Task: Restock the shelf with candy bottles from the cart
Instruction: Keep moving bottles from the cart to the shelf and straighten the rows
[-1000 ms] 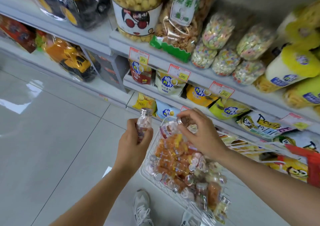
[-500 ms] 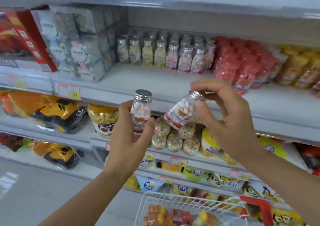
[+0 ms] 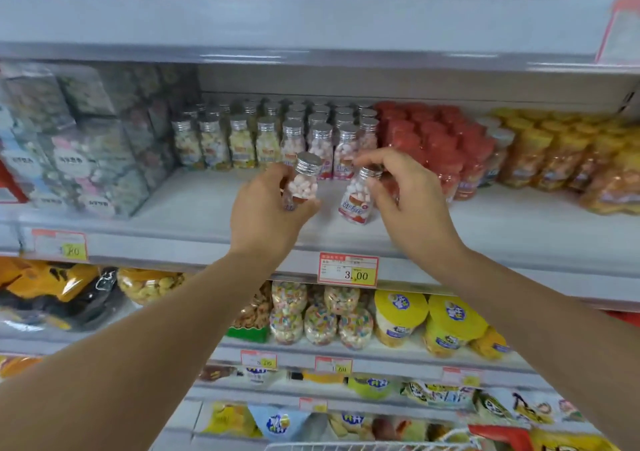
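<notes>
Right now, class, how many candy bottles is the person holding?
2. An upright bottle in the left hand; a tilted bottle pinched at its cap by the right hand. Shelved bottles stand in rows behind.

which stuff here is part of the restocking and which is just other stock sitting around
Part of the job: left hand gripping a pink candy bottle; right hand pinching a second bottle by its cap; bottle rows on the shelf; cart.

Just there: red bottles; price tag; yellow-lidded tubs.
</notes>
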